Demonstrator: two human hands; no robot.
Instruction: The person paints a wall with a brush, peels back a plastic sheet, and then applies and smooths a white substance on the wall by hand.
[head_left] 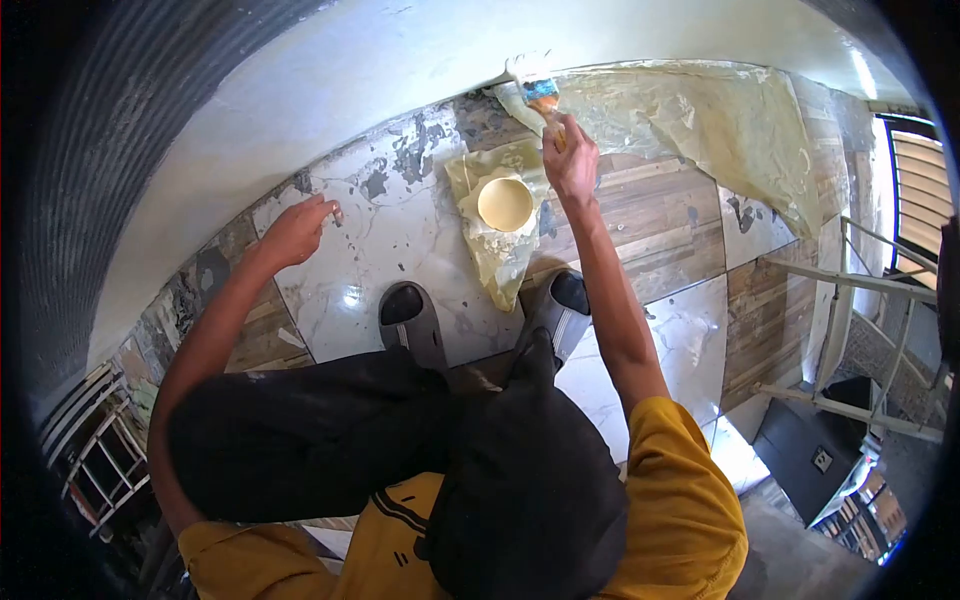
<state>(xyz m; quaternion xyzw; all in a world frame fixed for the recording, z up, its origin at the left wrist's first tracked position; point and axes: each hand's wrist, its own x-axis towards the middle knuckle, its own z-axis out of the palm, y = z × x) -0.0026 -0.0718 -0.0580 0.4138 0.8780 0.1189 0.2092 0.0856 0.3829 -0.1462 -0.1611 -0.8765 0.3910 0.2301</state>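
My right hand is closed around the handle of a paintbrush with a blue band. The brush's white-coated bristles touch the bottom of the white wall. Over the tiles on the left, my left hand hangs with its fingers loosely bent and a little apart, and nothing shows in it. Between my hands stands a round tub of cream-coloured paint. Under the tub lies a piece of crumpled, paint-stained yellowish sheet.
A larger yellowish sheet lies along the wall to the right. Grey patches mark the marble-look and wood-look tile floor. A metal frame and a black box stand at right; a white rack is at left.
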